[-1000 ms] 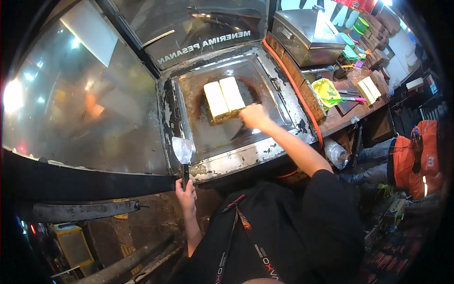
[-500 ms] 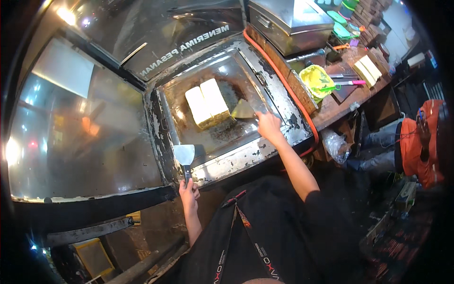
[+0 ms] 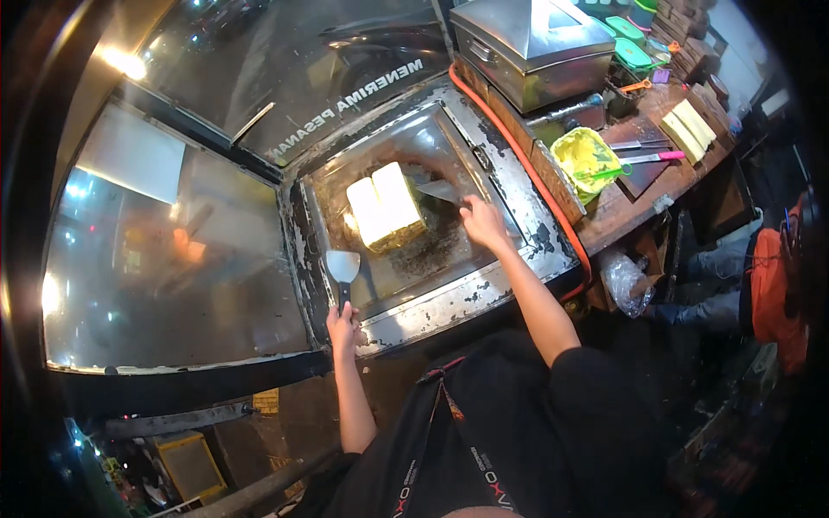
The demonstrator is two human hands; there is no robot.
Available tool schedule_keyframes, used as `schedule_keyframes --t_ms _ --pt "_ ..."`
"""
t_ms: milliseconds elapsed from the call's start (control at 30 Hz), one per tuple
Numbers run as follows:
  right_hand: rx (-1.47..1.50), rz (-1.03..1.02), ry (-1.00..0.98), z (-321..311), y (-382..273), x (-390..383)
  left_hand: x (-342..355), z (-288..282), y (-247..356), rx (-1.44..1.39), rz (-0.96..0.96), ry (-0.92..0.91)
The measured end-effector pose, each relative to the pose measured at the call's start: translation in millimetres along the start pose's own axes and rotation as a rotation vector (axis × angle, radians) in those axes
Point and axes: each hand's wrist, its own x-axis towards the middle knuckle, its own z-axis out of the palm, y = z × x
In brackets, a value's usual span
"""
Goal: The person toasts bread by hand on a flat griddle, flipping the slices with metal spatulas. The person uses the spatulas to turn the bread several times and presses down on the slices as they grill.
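Currently, 2 pale bread blocks [image 3: 382, 207] are seated side by side near the middle of the griddle [image 3: 408, 274]; clock directions are taken from there, 12 being away from the body. At 7 o'clock, the left spatula [image 3: 344, 266] is held blade up by the left hand [image 3: 343, 328], fingers wrapped round its black handle. At 3 o'clock, the right spatula [image 3: 440, 191] is gripped by the right hand [image 3: 484, 224], fingers closed on the handle, blade pointed toward 9 and placed just beside the blocks; blade contact with bread cannot be told. The griddle is flanked by an orange hose [image 3: 537, 173], run from 1 to past 3 o'clock. A yellow tub [image 3: 570, 148] is parked between 2 and 3, a lidded steel box [image 3: 537, 76] between 1 and 2.
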Motion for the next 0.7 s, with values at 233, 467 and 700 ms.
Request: schedule_keyframes --t_ms 233,467,700 --pt "0.415 0.037 -0.162 49 -26 -91 76 -10 29 0.597 0.354 0.067" --pt "0.494 0.137 -0.144 7 -1 -71 50 15 30 0.947 0.750 0.077" --pt "0.440 0.083 -0.161 6 15 -71 6 39 3 0.596 0.300 0.018"
